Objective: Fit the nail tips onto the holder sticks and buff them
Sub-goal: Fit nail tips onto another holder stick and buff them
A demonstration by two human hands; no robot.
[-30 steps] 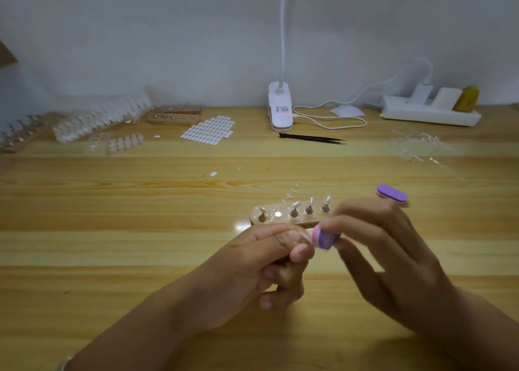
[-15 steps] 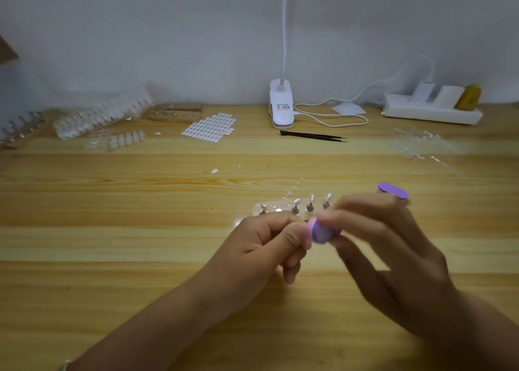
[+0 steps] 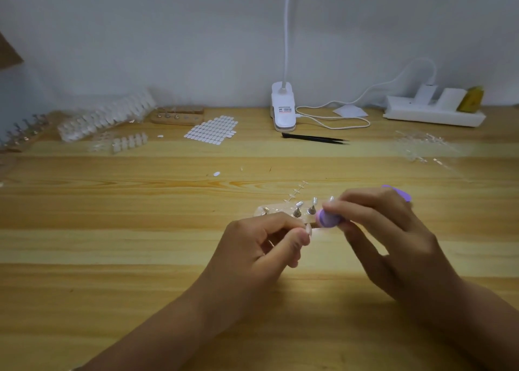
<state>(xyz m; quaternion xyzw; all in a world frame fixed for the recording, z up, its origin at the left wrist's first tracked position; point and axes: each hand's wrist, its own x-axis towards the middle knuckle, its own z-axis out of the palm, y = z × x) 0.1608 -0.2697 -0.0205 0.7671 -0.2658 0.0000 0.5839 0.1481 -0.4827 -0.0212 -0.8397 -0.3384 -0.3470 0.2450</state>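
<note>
The left grip (image 3: 261, 247) pinched a small pale plastic nail tip (image 3: 308, 228) just beside the rounded purple foam buffer (image 3: 327, 219) held in the right grip (image 3: 387, 236), seemingly steadying it for buffing, close in front of the light wooden stand of metal holder sticks (image 3: 280, 212) on the yellow wooden desk (image 3: 140, 244).

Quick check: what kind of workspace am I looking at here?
Likely a nail-craft workbench: wooden desk against a wall, rows of clear nail tips, a clip-on lamp, a power strip.
</note>
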